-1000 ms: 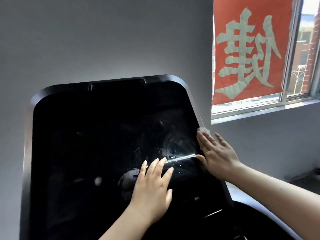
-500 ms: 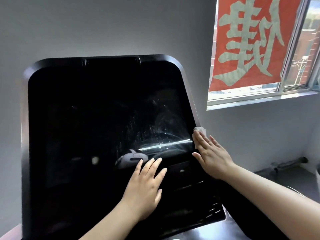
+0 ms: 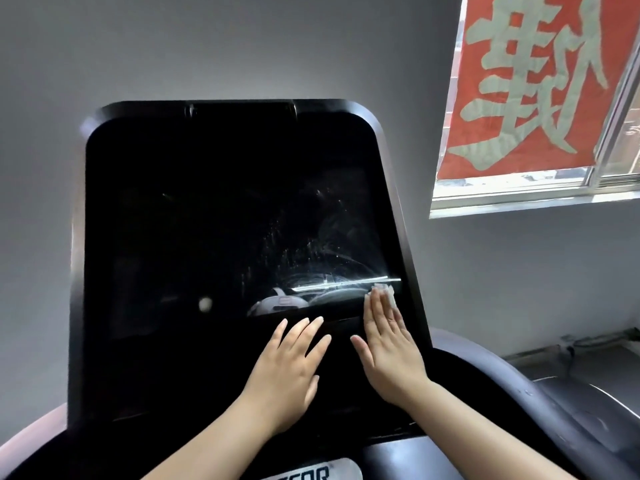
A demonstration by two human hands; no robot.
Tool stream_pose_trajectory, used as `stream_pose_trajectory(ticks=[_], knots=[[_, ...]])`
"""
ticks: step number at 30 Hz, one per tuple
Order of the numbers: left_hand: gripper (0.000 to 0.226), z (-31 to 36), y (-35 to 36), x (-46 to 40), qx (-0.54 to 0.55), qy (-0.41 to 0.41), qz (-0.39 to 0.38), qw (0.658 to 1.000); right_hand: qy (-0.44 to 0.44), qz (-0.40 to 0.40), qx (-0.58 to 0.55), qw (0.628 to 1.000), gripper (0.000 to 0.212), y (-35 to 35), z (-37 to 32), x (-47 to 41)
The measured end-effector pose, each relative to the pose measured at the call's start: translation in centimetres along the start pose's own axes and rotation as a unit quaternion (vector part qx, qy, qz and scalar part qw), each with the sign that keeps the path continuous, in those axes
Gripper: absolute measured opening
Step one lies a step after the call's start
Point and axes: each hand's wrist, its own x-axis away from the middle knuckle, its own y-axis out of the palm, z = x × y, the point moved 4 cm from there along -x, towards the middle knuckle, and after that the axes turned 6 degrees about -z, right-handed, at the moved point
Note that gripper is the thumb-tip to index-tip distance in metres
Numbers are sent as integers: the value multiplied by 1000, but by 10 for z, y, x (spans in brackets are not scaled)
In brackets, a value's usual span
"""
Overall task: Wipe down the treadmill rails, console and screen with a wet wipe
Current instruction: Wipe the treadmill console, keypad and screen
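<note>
Wipe [image 3: 385,295] mostly hidden under flat right hand [image 3: 388,344] near screen [image 3: 225,237] right edge, left hand [image 3: 287,365] flat, fingers spread, holding nothing, screen left side free.

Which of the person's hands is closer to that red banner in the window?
The right hand; it lies below and left of the red banner. The left hand lies farther left on the screen.

The wet wipe [image 3: 385,294] lies mostly hidden under the right hand's fingers [image 3: 379,315] — only a corner shows.
</note>
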Motion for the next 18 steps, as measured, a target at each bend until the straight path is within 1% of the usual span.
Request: stream_pose_trajectory(ticks=[1, 3, 4, 5, 6, 8, 9, 10, 12, 15, 17, 18], knots=[[73, -3, 0, 2, -2, -4, -2, 1000, -40, -1, 14, 999, 70, 3, -10, 3], [70, -11, 0, 9, -4, -12, -4, 1000, -120, 13, 59, 991, 67, 11, -20, 10], [66, -15, 0, 14, -4, -16, -3, 1000, -124, 11, 77, 989, 66, 9, -15, 9], [63, -19, 0, 21, -3, -20, -4, 1000, -98, 19, 83, 992, 67, 7, -7, 5], [60, -24, 1, 28, -2, -26, -7, 1000, -50, 34, 77, 995, 69, 3, 0, 3], [57, -35, 0, 41, 0, -45, -17, 999, 34, 62, 34, 997, 82, 2, 8, -1], [57, -41, 0, 46, -1, -56, -22, 998, 48, 48, 12, 998, 88, 9, 3, -3], [58, -47, -1, 51, -2, -64, -25, 998, 44, 35, 3, 998, 89, 10, -12, -4], [58, -54, -1, 60, -2, -71, -27, 997, -11, 43, 9, 999, 81, 14, -52, 1], [58, -61, -6, 68, 4, -86, -22, 996, -174, 40, 35, 983, 68, 33, -109, 11], [59, -66, -7, 74, 2, -97, -29, 995, -222, 47, 50, 973, 65, 32, -119, 11], [59, -68, -8, 78, 1, -102, -33, 994, -216, 47, 59, 973, 64, 29, -114, 9]])
